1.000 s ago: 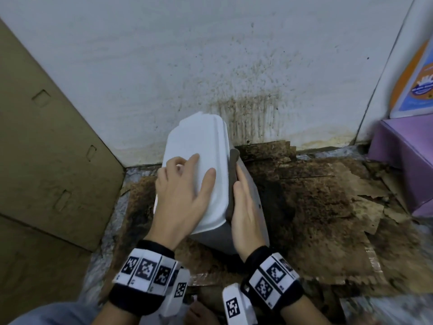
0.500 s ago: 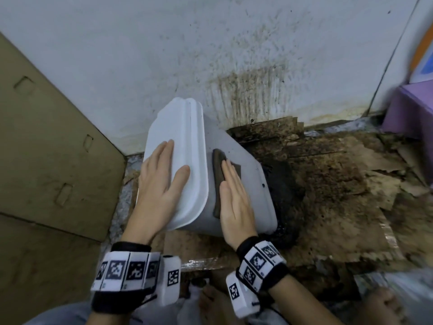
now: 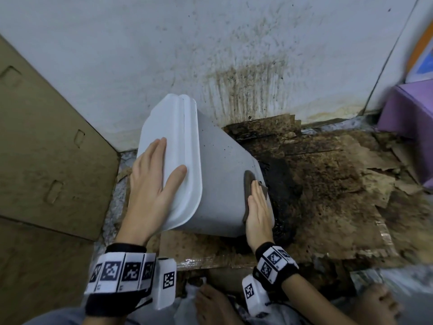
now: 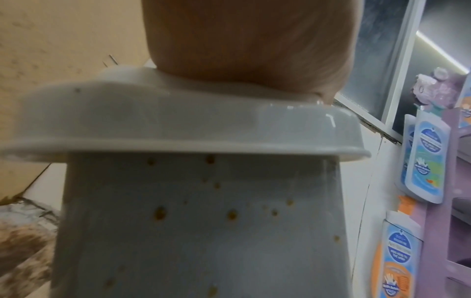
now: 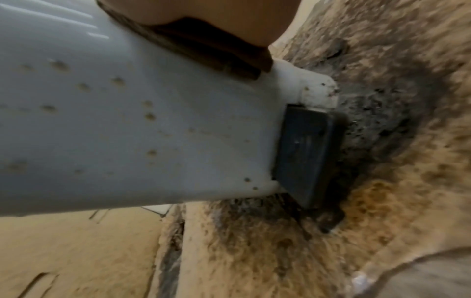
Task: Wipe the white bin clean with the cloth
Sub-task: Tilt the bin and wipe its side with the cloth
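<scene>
A: Left hand point(image 3: 152, 184)?
B: Laid flat, fingers straight, on the lid point(image 3: 178, 146) of the tilted bin point(image 3: 222, 184).
A: Right hand point(image 3: 259, 212)?
B: Flat, fingers straight; the cloth point(image 3: 248, 184) is pressed against the bin's side near its base.

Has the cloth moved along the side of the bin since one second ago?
Yes. The cloth under the right hand has slid down the white bin, away from the lid and toward the bin's base.

Head view evenly lit, soft; edges bowed and smeared. Both wrist views dim, warm, blurred close up. Glare streaks on the glossy white plastic bin point(image 5: 48, 18); lit ceiling strip point(image 4: 443, 53) top right.
</scene>
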